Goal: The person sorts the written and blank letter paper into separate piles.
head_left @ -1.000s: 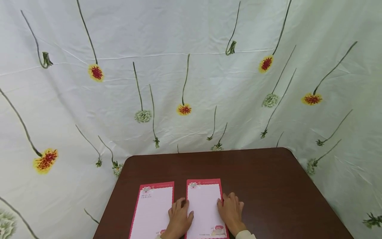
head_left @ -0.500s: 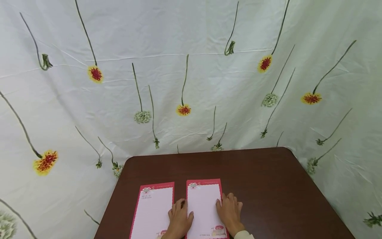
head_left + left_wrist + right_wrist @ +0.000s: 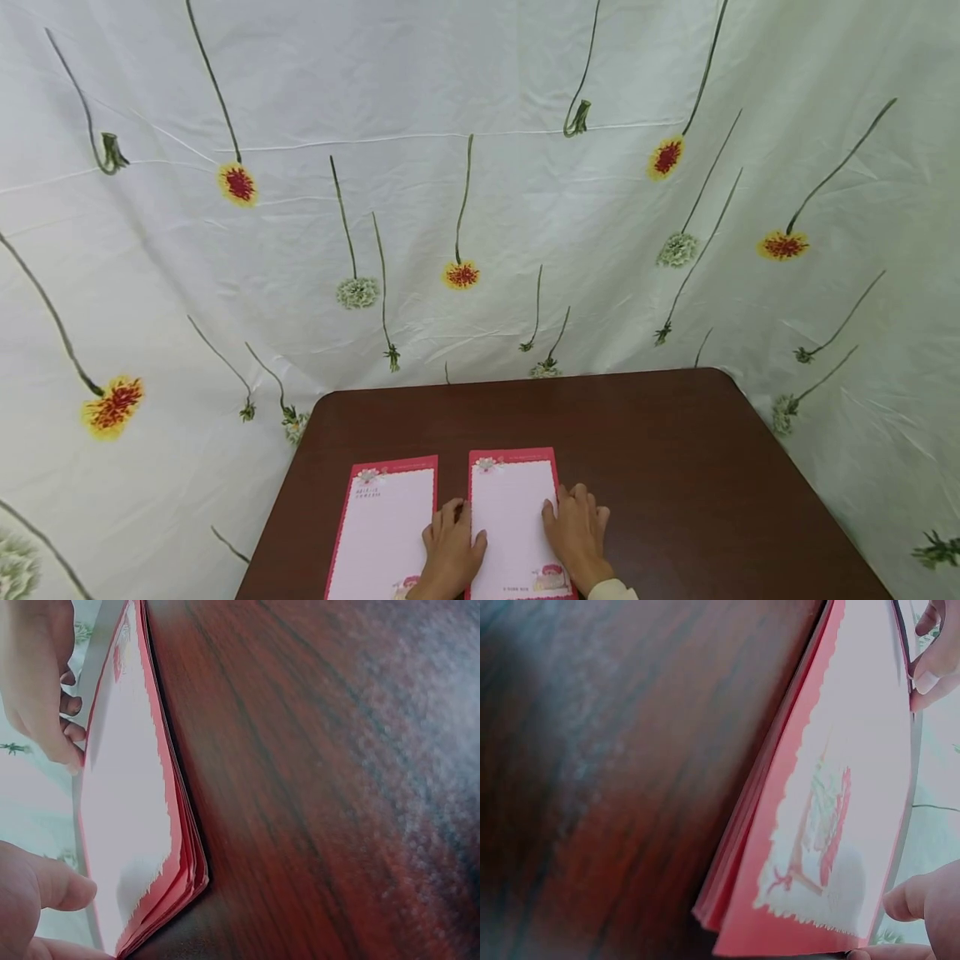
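Note:
Two stacks of red-bordered letter paper lie side by side on a dark brown table. Around the left edge of the right-hand paper stack (image 3: 510,517), my left hand (image 3: 452,546) grips with its thumb over the top sheet. My right hand (image 3: 579,533) holds the opposite edge, its thumb also over the sheet. Several layered sheets show at the near corner of this stack (image 3: 127,802) in the left wrist view. Printed artwork decorates the lower corner of the paper (image 3: 855,735) in the right wrist view. The fingertips beneath the edges are partly hidden.
Left of my left hand lies the other paper stack (image 3: 382,533), with small writing near its top. The brown table (image 3: 675,467) extends to the right and behind the papers. A white flower-patterned cloth (image 3: 525,208) hangs behind the table and along both sides.
My right hand has shifted very slightly to the left along the stack's edge. The left hand and both paper stacks stay where they were.

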`<state>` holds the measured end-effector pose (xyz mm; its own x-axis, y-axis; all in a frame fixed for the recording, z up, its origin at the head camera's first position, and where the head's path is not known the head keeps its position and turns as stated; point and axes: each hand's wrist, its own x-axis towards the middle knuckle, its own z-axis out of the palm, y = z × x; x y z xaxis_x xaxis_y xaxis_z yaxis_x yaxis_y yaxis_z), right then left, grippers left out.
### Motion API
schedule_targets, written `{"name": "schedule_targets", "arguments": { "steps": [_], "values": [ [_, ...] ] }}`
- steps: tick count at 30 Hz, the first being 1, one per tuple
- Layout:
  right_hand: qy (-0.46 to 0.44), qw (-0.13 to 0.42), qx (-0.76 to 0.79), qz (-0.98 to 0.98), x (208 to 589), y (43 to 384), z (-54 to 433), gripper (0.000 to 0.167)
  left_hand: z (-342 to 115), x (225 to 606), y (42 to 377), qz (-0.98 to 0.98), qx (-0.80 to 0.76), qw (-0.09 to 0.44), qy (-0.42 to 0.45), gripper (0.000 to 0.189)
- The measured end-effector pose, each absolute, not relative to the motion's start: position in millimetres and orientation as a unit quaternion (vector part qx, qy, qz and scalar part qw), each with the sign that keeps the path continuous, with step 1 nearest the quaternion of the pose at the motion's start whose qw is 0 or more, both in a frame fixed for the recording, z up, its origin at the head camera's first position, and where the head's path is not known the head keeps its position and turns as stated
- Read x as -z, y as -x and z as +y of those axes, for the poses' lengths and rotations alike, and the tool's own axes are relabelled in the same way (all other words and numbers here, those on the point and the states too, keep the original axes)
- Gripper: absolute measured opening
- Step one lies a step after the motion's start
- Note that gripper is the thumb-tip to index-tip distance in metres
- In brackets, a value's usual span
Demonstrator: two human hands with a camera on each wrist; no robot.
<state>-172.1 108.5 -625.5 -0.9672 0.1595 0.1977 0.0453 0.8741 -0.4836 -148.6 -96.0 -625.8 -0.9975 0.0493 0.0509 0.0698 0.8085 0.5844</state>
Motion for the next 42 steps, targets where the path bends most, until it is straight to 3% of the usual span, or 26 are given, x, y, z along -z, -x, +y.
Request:
{"name": "schedule_targets", "arguments": {
  "steps": [14, 29, 42],
  "values": [
    [0.053, 0.115, -0.218, -0.968, 625, 173, 106, 0.045, -91, 620, 148, -0.949, 0.314, 0.020, 0.029, 0.051],
    [0.053, 0.133, -0.227, -0.963, 625, 175, 110, 0.037, -91, 618, 148, -0.951, 0.293, 0.092, 0.033, 0.044],
    [0.052, 0.130, -0.229, -0.963, 624, 173, 106, 0.043, -92, 619, 148, -0.956, 0.277, 0.085, 0.032, 0.045]
  ]
}}
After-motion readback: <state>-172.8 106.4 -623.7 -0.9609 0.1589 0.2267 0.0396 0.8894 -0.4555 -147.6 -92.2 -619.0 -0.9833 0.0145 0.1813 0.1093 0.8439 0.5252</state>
